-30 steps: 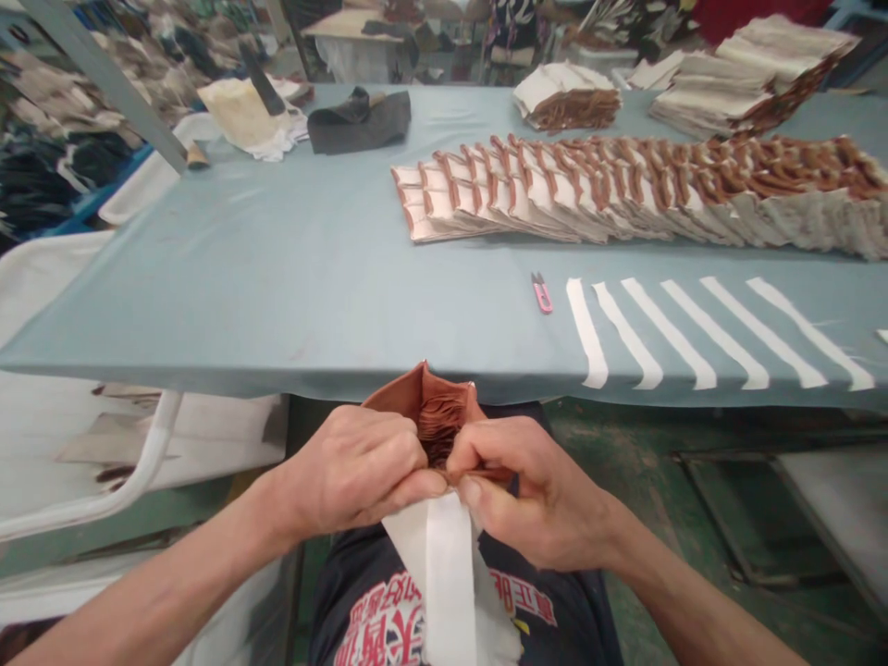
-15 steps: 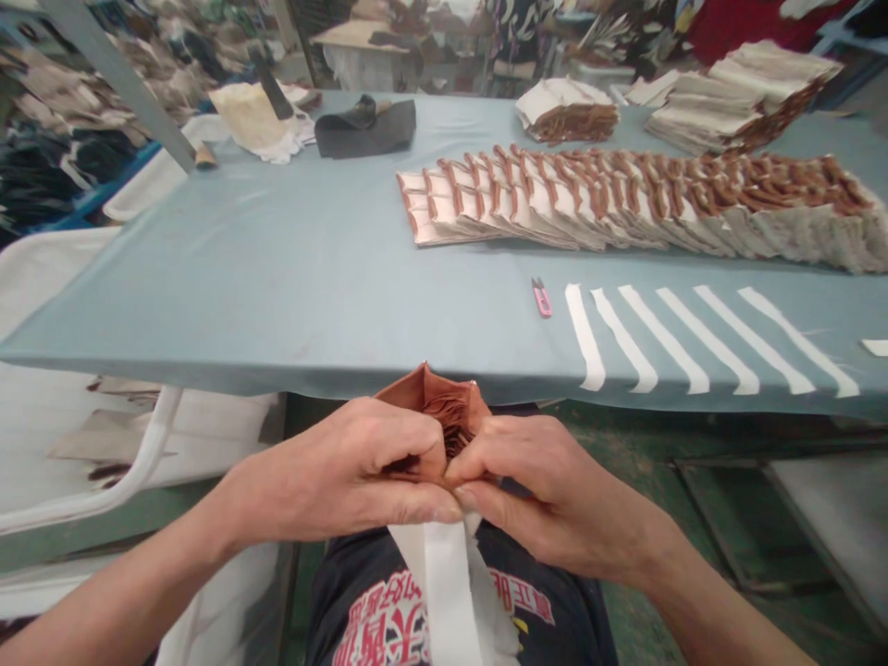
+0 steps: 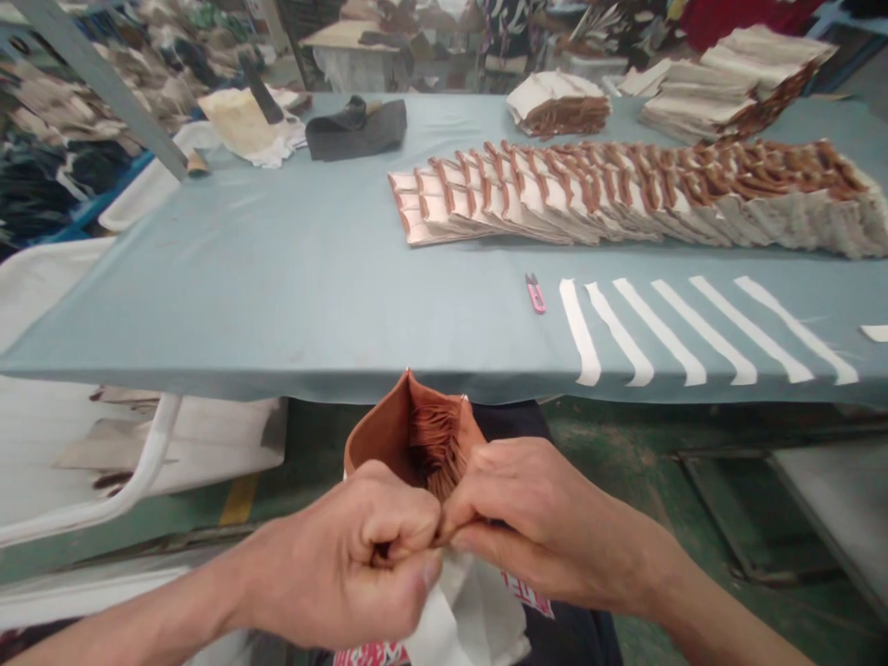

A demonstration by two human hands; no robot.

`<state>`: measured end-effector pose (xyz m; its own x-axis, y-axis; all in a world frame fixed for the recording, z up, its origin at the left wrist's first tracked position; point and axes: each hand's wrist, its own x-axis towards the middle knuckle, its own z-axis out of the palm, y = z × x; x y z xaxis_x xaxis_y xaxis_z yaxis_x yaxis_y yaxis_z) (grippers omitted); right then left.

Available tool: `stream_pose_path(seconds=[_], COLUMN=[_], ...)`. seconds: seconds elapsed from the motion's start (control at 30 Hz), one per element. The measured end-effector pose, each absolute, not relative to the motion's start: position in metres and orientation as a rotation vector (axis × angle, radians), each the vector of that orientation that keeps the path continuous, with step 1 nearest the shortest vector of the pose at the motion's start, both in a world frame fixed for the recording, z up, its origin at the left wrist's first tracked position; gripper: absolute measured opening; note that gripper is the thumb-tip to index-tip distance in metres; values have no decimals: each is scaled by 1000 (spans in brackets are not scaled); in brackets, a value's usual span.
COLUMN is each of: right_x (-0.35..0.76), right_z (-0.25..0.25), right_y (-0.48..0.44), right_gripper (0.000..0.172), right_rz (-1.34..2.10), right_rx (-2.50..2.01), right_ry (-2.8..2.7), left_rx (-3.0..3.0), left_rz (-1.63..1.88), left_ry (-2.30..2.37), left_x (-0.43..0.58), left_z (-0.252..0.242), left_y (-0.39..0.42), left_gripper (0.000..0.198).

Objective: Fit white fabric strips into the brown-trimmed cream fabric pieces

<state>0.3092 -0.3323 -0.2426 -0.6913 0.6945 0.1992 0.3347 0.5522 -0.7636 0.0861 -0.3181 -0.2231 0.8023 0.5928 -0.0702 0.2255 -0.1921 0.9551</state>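
My left hand (image 3: 361, 560) and my right hand (image 3: 534, 523) are both closed and pressed together over my lap. Between them they grip a brown leather piece (image 3: 409, 435) with folded layers inside, its top sticking up above my knuckles. A white strip (image 3: 458, 615) hangs down from under my fingers. On the grey-blue table (image 3: 277, 277) lie several white strips (image 3: 666, 328) side by side and a small pink thread snipper (image 3: 535, 293).
A long fanned row of cream and brown pieces (image 3: 624, 194) runs across the table. Stacks of the same pieces (image 3: 559, 102) sit at the far edge, with a dark folded cloth (image 3: 357, 125) and a pale bag (image 3: 242, 120). A white bin (image 3: 83, 444) stands left.
My hands have dropped lower and my left hand has curled into a tighter fist. More of the brown piece shows above them, and the white strip is bunched underneath.
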Motion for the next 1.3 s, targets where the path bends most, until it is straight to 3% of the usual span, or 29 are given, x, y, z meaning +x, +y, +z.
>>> stream_pose_path(seconds=[0.37,0.43,0.57,0.63,0.77,0.93,1.1,1.3], right_x=[331,335,336,335,335,330,323,322], right_z=[-273,-275,-267,-254,-217,-179,-176,-176], right_y=[-306,-302,-304,-306,-305,-294,-288,-292], right_gripper=[35,32,10,10,11,12,14,17], right_rz=[957,954,975,930,848,959,1251,1144], right_rx=[-840,-868,-910,-933,-887,-802,-1042,-1095], right_ry=[-2123,-2124,-2111,-2135,-2140,-2088,-1958,-2013], left_rx=[1542,1592,1674,1755,2150,2543,2557,2460], left_rz=[487,547,630,641,602,566,628,654], left_ry=[568,546,566,586,611,626,572,547], left_x=[92,86,66,54,31,30,63,95], left_z=[-221,-219,-218,-214,-196,-176,-171,-175], left_y=[-323,-319,-302,-287,-249,-218,-233,-247], left_gripper=[46,50,56,56,43,10,13,14])
